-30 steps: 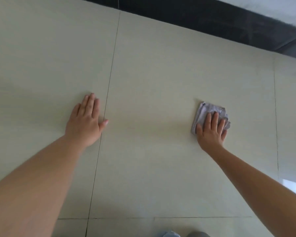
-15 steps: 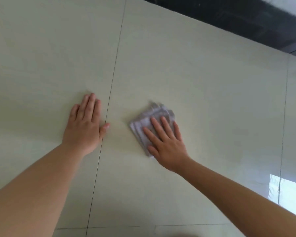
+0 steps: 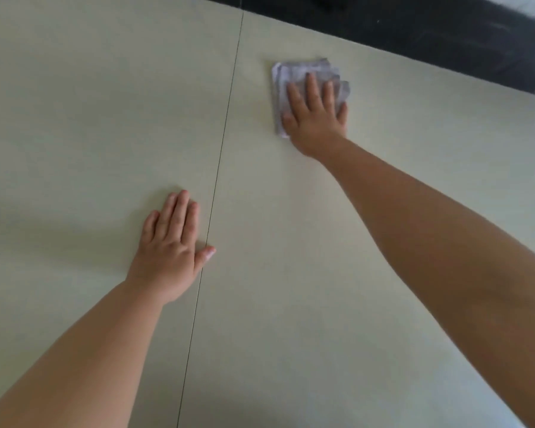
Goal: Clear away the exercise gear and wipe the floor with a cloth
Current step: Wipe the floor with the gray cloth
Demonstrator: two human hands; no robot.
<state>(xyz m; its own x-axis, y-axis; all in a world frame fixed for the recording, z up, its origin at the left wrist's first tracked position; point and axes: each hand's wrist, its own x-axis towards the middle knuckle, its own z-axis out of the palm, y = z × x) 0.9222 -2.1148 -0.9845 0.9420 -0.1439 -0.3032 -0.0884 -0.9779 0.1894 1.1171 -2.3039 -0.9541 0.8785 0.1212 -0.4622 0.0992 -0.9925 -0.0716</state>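
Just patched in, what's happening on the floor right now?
A person is wiping a pale tiled floor. The right hand presses flat on a folded grey cloth, far out near the dark strip along the wall. The left hand rests flat on the tile beside a joint line, bracing. No exercise gear is in view.

floor (image 3: 291, 273): pale tiles | on it: folded cloth (image 3: 294, 72), both hands

The right hand (image 3: 317, 117) lies flat, fingers straight, pressing a folded grey cloth (image 3: 297, 72) onto the pale tiled floor (image 3: 383, 134), right of the grout line (image 3: 226, 125). The left hand (image 3: 170, 251) rests flat on the floor just left of that line, thumb tip touching it. A dark strip (image 3: 414, 23) borders the floor beyond the cloth.
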